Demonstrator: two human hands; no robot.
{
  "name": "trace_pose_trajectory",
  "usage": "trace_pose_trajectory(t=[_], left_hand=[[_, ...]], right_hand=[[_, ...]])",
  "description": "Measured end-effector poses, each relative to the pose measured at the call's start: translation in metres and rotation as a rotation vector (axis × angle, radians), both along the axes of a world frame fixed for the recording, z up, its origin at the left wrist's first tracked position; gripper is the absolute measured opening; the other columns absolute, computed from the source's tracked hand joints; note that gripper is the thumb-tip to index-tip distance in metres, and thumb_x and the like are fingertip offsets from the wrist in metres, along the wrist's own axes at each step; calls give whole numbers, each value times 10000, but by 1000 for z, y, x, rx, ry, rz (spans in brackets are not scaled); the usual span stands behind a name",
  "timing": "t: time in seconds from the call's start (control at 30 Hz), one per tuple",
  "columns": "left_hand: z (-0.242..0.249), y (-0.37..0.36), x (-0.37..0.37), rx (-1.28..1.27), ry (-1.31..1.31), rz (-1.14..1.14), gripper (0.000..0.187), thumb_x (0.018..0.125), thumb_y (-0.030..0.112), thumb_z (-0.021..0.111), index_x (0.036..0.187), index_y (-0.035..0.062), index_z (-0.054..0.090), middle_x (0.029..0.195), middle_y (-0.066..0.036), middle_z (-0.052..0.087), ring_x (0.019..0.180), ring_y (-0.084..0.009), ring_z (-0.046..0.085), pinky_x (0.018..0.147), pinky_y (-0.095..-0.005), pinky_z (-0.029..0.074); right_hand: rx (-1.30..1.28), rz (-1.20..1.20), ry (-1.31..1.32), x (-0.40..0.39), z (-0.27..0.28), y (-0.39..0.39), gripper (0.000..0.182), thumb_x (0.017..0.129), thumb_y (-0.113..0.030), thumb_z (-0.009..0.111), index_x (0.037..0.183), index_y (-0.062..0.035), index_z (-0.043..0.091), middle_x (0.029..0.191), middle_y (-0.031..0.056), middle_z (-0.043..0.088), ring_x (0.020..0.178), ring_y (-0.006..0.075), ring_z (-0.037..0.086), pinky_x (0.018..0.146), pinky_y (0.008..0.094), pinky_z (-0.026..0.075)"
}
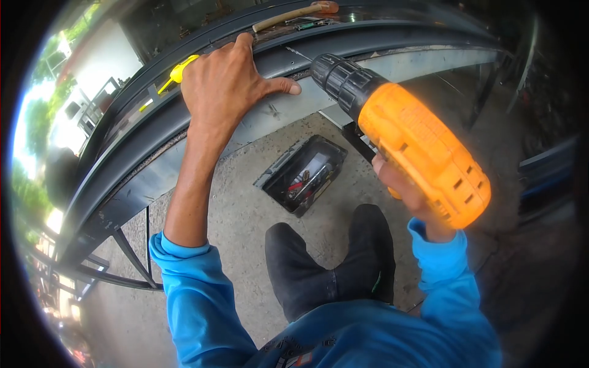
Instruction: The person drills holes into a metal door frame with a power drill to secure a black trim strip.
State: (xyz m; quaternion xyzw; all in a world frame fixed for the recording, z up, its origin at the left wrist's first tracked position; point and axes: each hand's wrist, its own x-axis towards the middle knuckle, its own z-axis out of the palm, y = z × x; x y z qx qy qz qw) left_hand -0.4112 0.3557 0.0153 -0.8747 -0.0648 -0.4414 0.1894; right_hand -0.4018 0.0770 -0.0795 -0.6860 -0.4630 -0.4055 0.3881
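My right hand (402,184) is wrapped round the handle of an orange cordless drill (423,147) with a black chuck (337,76). A thin drill bit (297,54) points up and left, its tip over the dark grey metal bar (276,63). To the left of the bit, my left hand (221,86) grips this bar from above. Its fingers curl over the far side and are partly hidden, while the thumb stretches right along the near face. A yellow-handled tool (182,69) shows at the hand's outer edge, partly behind it.
A hammer (288,17) with a wooden handle lies beyond the bar. On the concrete floor (245,184) below stands an open black toolbox (300,175) with several tools inside. Metal legs and braces (132,254) support the frame at left.
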Motion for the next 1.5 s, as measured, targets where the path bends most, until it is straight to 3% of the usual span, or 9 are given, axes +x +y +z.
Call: trace_pose_trajectory(t=[0.2, 0.27, 0.47, 0.57, 1.0, 1.1, 1.2, 1.27, 1.5], left_hand=[[0, -9, 3, -37, -39, 86, 933, 558, 905, 633, 953, 65, 727, 490, -36, 583, 432, -157, 592, 439, -259, 430], [1, -7, 6, -54, -48, 120, 878, 644, 887, 586, 929, 70, 738, 468, -28, 569, 412, -149, 579, 415, -264, 407], [-3, -4, 9, 2, -120, 124, 804, 712, 856, 559, 816, 75, 719, 460, -25, 564, 398, -137, 565, 400, -262, 384], [-1, -7, 8, -14, -84, 154, 801, 717, 853, 558, 824, 77, 722, 463, -25, 569, 396, -135, 564, 402, -255, 384], [0, -7, 7, -54, -48, 157, 819, 706, 850, 575, 905, 73, 743, 477, -25, 586, 419, -153, 600, 410, -270, 413], [3, -9, 1, -55, -20, 103, 868, 618, 851, 654, 969, 61, 726, 525, -43, 617, 477, -172, 639, 457, -283, 454], [2, -6, -4, -16, 21, 22, 932, 520, 825, 744, 1039, 52, 701, 589, -66, 649, 545, -190, 672, 515, -300, 491], [4, -12, -5, -60, 17, -3, 736, 485, 660, 841, 854, 46, 670, 649, -83, 671, 595, -249, 681, 550, -359, 513], [2, -5, 0, -33, 21, 25, 826, 484, 732, 836, 958, 77, 668, 617, -61, 654, 573, -199, 675, 548, -316, 510]], right_hand=[[77, 157, 348, 1, -1, 1, 339, 765, -71, 770, 1099, -49, 712, 905, 31, 725, 793, 143, 678, 730, 273, 525], [-258, -176, -173, 9, -3, -3, 331, 764, -73, 771, 1089, -50, 715, 897, 36, 724, 794, 154, 682, 724, 274, 527], [32, 55, 116, 1, 0, 4, 324, 754, -86, 783, 1073, -64, 725, 930, 42, 731, 818, 167, 697, 735, 282, 542], [-7, -26, -32, 2, 1, 4, 326, 750, -97, 795, 1069, -78, 729, 960, 43, 735, 833, 174, 702, 742, 291, 549], [52, 60, 74, 3, -3, 4, 307, 755, -82, 788, 1057, -74, 732, 946, 48, 736, 808, 187, 704, 715, 294, 546], [42, 94, 147, 0, 1, -1, 312, 764, -86, 783, 1072, -77, 732, 974, 42, 736, 846, 190, 704, 736, 289, 545], [-208, -214, -167, -3, 17, -4, 407, 765, -84, 785, 1159, -47, 691, 1058, 73, 725, 899, 182, 698, 784, 285, 544], [-186, -132, -91, -1, 22, -3, 441, 772, -105, 784, 1195, -49, 670, 1092, 86, 715, 932, 204, 696, 806, 299, 543], [-134, 174, 226, 6, 33, 0, 566, 798, -182, 779, 1319, -57, 598, 1210, 134, 682, 1049, 284, 691, 881, 345, 542]])
